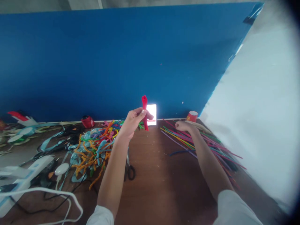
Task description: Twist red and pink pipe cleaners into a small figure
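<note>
the left hand (133,121) pinches an upright red pipe-cleaner bundle (144,107) between thumb and fingers, well apart from the right hand (182,125), curled over loose pipe cleaners (179,136); whether it grips any, i cannot tell.

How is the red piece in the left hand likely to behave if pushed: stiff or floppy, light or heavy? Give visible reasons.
The red piece is probably fairly stiff: its top rises above the left hand without drooping. It seems light, since a simple pinch holds it.
</note>
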### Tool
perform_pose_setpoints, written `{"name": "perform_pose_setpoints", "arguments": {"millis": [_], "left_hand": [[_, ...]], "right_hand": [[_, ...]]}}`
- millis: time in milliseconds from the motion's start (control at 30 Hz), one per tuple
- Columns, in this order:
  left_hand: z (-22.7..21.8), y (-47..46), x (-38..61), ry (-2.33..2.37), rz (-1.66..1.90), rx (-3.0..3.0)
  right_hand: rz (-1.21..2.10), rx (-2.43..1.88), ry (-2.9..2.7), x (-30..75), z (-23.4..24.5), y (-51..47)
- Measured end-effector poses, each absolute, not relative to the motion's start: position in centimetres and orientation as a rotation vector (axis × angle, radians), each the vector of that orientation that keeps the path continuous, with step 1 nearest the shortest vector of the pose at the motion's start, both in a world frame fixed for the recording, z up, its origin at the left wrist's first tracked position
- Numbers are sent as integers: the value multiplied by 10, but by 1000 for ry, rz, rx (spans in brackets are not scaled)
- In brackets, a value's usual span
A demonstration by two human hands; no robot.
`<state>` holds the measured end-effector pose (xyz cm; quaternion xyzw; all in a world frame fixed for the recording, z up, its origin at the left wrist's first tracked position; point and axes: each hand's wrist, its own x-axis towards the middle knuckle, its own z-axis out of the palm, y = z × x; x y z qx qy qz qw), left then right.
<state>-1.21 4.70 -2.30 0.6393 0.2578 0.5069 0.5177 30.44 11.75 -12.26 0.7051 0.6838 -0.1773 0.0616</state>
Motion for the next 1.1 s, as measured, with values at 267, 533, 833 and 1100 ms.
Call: {"name": "perform_pose_setpoints", "arguments": {"millis": [267, 533, 833, 1100], "left_hand": [[-17, 41, -9, 629, 1124, 1392], [-17, 43, -4, 662, 1121, 1277], [-12, 31, 7, 778, 1022, 1414], [-12, 29, 6, 733, 1044, 1424]], "right_hand": [[-196, 2464, 2535, 290, -87, 106], [-63, 2725, 3503, 221, -38, 38], [-46, 2074, 3516, 184, -33, 6], [-2, 1945, 3495, 186, -32, 8]]}}
